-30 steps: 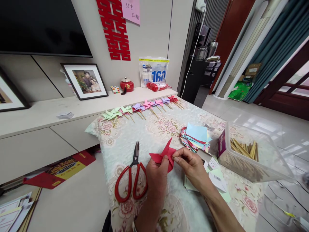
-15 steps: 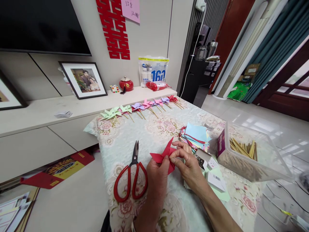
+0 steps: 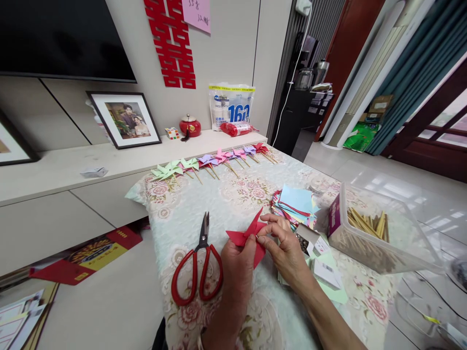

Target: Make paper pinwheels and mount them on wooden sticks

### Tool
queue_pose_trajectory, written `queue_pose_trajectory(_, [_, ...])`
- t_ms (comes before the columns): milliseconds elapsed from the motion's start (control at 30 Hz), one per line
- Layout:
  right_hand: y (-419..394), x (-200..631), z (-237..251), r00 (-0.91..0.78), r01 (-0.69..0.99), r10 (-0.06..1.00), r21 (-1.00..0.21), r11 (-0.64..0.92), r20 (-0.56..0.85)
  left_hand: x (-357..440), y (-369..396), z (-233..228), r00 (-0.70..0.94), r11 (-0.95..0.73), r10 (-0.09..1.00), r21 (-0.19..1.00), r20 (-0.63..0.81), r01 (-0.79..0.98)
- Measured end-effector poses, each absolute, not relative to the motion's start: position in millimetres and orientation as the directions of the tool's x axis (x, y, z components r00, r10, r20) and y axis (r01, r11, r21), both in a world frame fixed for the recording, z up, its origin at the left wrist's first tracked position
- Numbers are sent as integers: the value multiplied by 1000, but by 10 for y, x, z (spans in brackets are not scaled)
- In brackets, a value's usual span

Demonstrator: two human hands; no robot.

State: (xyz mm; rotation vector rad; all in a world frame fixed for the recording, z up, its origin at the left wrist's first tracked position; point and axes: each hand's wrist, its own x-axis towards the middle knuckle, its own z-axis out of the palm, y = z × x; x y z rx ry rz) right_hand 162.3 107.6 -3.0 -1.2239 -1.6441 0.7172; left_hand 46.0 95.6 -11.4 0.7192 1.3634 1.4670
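Note:
A red paper pinwheel (image 3: pixel 251 228) with folded, pointed blades is pinched between the thumb and fingers of my left hand (image 3: pixel 239 257). Against its centre, my right hand (image 3: pixel 282 243) grips a tiny shiny pin between thumb and forefinger; most of the pin is hidden. Left of my hands lie red-handled scissors (image 3: pixel 200 262), blades pointing away. Close to my right hand stands a small open box (image 3: pixel 307 238) of little metal pieces, beside a closed white box (image 3: pixel 325 273). Behind it is a stack of coloured paper squares (image 3: pixel 296 200).
A clear plastic bin (image 3: pixel 383 243) of wooden sticks sits at the right of the flowered tablecloth (image 3: pixel 251 189). Finished pinwheels (image 3: pixel 219 158) on sticks line the far edge. Beyond stands a white cabinet (image 3: pixel 73 165) with a framed photo (image 3: pixel 126 119) and a red pot (image 3: pixel 189 126).
My right fingertips have shifted slightly at the pinwheel's centre, and a shiny bit of the pin now shows between them. Otherwise the scene is almost unchanged.

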Motion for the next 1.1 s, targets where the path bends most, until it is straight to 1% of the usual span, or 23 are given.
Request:
queue_pose_trajectory(367, [1069, 1623, -14, -72, 358, 957, -889, 286, 280, 442, 980, -219, -354, 53, 929, 985, -109, -166])
queue_pose_trajectory(467, [1064, 1620, -16, -66, 360, 957, -888, 287, 282, 448, 973, -184, -360, 70, 925, 985, -124, -158])
queue_pose_trajectory(633, [1060, 1613, -39, -46, 372, 956, -883, 284, 288, 458, 973, -140, -350, 74, 926, 976, -143, -205])
queue_pose_trajectory(900, [1061, 1617, -45, -37, 341, 966, -905, 253, 256, 452, 963, -81, -347, 123, 921, 977, -178, -176])
queue_pose_trajectory(1100, [1052, 1584, -31, -29, 338, 961, -902, 270, 277, 447, 961, -91, -339, 112, 926, 977, -169, -180])
